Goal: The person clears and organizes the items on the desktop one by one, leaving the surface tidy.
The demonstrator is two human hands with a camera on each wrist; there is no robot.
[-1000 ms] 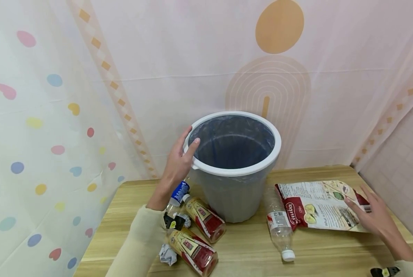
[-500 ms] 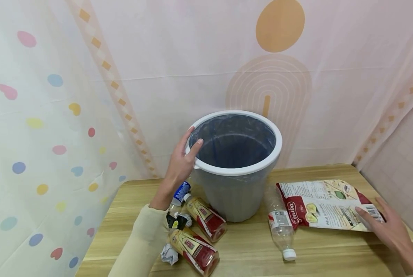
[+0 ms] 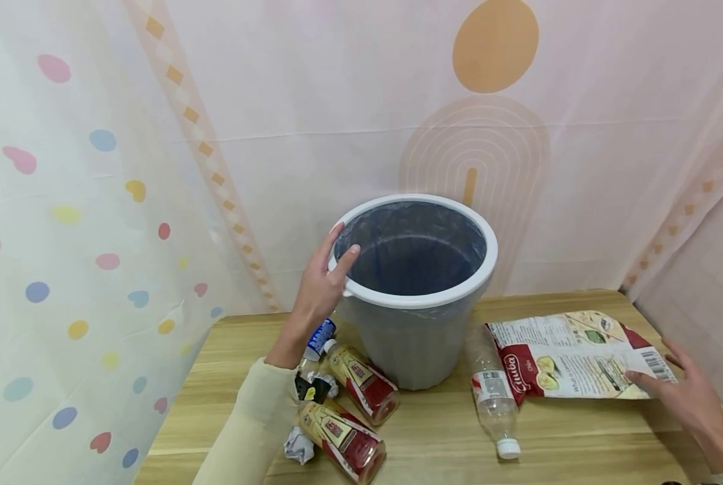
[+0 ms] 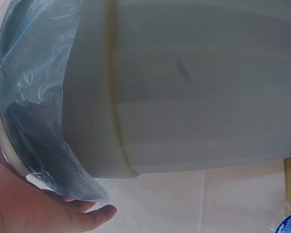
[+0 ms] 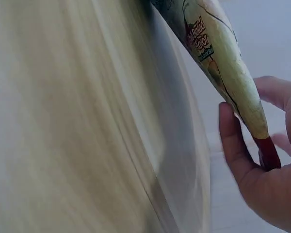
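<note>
Pale cream long sleeve (image 3: 248,424) on the left arm, soft knit look. Bare hands, no rings or watch showing.

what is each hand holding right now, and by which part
Left hand grips the bin by its white rim. Right hand touches the snack bag at its corner.
</note>
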